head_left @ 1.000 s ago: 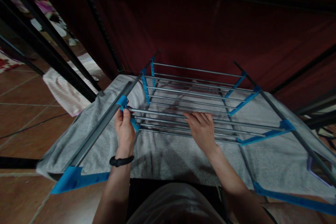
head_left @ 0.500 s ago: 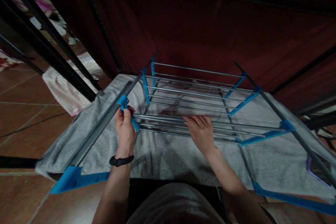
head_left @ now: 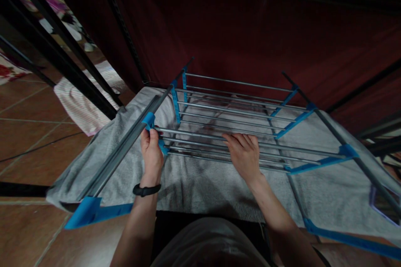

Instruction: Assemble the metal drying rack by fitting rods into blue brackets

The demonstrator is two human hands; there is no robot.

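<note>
A rack of thin grey metal rods with blue plastic brackets lies in front of me. My right hand (head_left: 243,153) has its fingers wrapped over the front metal rod (head_left: 294,148), right of its middle. At that rod's left end, my left hand (head_left: 152,150) is closed by the blue bracket (head_left: 149,120) on the left post (head_left: 125,155). Its thumb points up at the bracket, and the fingers behind are partly hidden. The rod's right end meets another blue bracket (head_left: 347,151). Several more rods run across between the brackets beyond my hands.
A grey blanket (head_left: 216,194) covers the surface under the rack. Behind it hangs a dark red curtain (head_left: 219,33). Black metal bars (head_left: 59,46) and a striped cloth (head_left: 86,104) stand left, over a tiled floor (head_left: 28,137). A purple-edged object (head_left: 384,206) lies at the right.
The front rod's left end has risen toward the blue bracket, opening a gap to the rod below. Both hands keep their holds. The whole view has shifted slightly.
</note>
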